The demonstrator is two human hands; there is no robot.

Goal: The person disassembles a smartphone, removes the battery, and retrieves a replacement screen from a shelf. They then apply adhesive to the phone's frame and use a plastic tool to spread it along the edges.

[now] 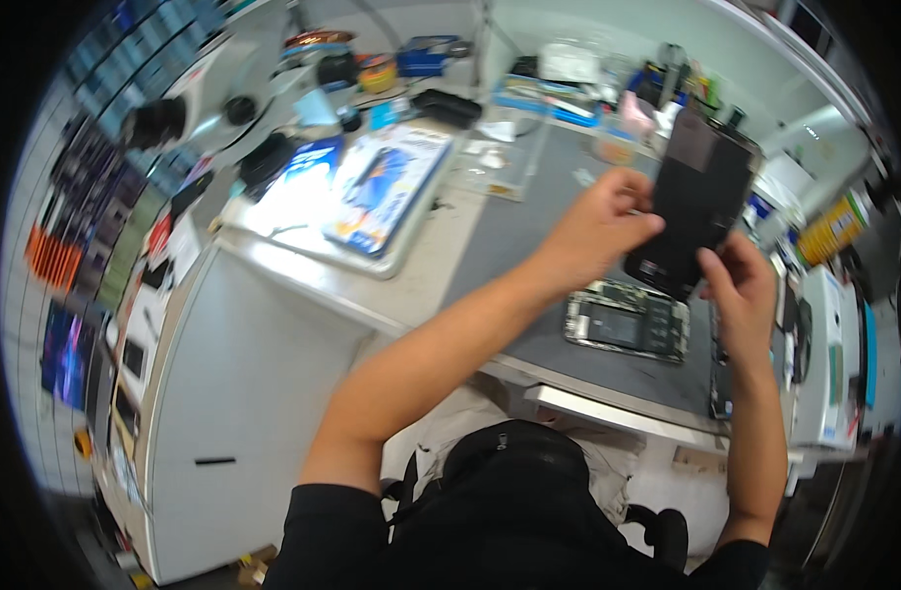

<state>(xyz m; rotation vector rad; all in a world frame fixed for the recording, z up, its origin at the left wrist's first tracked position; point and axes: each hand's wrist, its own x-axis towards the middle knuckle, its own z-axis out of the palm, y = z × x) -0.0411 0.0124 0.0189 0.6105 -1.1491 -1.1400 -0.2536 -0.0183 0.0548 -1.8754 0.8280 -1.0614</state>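
Both hands are raised over the grey work mat [510,256], holding a dark, flat phone screen [701,197] tilted upright. My left hand [613,221] is closed, with thumb and fingers pinched at the screen's left edge. Around its lower right edge, my right hand [741,280] grips with thumb and fingers. An opened phone body [628,323] lies on the mat just below the screen, its circuit board and dark battery area exposed. Another dark, slim piece [721,379] rests near the right forearm, partly hidden by it.
At the left stand a white microscope [205,93] and a brightly lit tray [396,258] with a blue-and-white package [387,187]. Small tools and containers line the back, including a clear cup [616,143]. A yellow can [832,231] and a white box [826,364] stand at right.
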